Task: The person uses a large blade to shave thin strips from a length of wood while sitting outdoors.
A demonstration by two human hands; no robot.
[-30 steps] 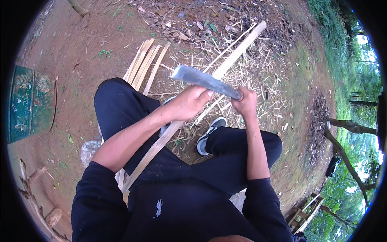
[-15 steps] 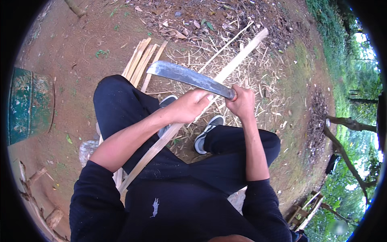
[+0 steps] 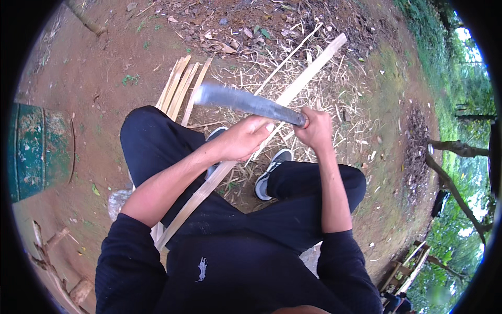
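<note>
A long pale wooden strip [image 3: 308, 73] runs slantwise from my lap up to the far right. My left hand [image 3: 244, 138] is closed around its middle. In my right hand [image 3: 315, 128] is the handle of a machete [image 3: 246, 100], gripped tightly. Its broad grey blade points left and lies across the strip just beyond my left hand; the tip is blurred by motion. Whether the edge touches the wood I cannot tell.
Several cut strips [image 3: 180, 86] lie on the ground beyond my left knee. Thin shavings [image 3: 345, 104] cover the soil past my shoes. A rusty green drum [image 3: 42, 152] stands at the left, with branches [image 3: 57, 261] below it. Trees rise at the right.
The machete's tip has dropped slightly toward me and is smeared by motion. Both hands keep their grips, and the strip has barely shifted.
</note>
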